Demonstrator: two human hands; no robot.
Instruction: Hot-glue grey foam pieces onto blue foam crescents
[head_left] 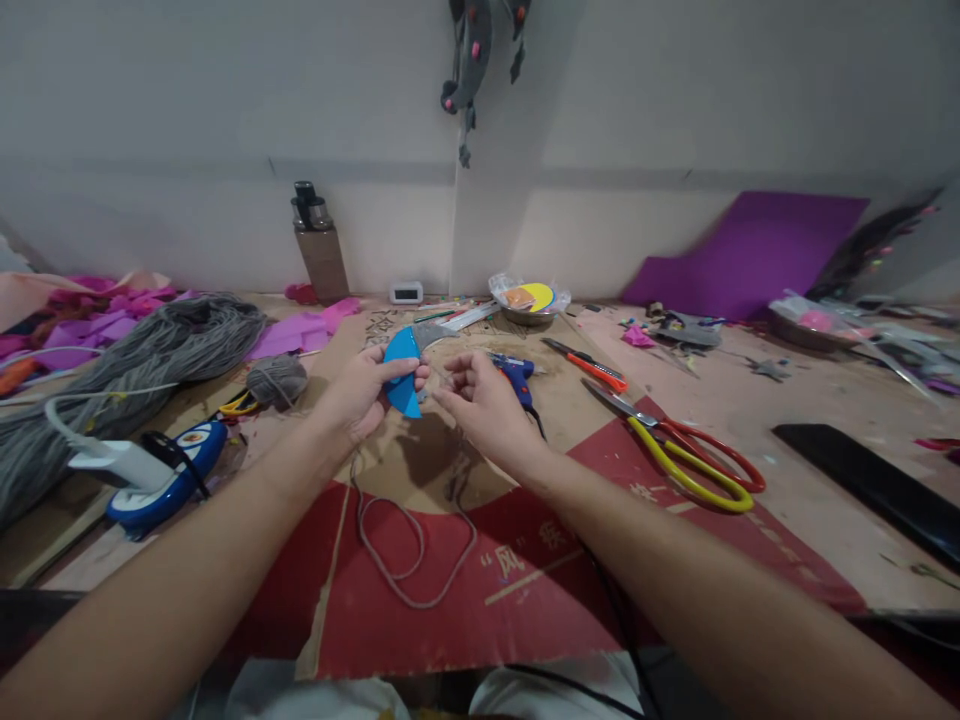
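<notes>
My left hand (366, 392) is closed on a blue curved piece (403, 372), thumb on its face. Behind the top of that piece a grey pointed piece (433, 334) shows. Just to the right, my right hand (480, 402) has its thumb and forefinger pinched together; what lies between them is too small to name. A grey cord (415, 604) hangs below both hands and loops over the red printed cardboard (405, 640). A blue glue gun (516, 378) lies behind my right hand, partly hidden by it.
Large scissors (675, 450) with red and yellow handles and a red-handled cutter (600, 370) lie to the right. Grey yarn (202, 345), a grey ball (276, 382) and a blue power strip (169, 480) are at left. A bowl (529, 314) stands at the back; a black object (870, 480) lies far right.
</notes>
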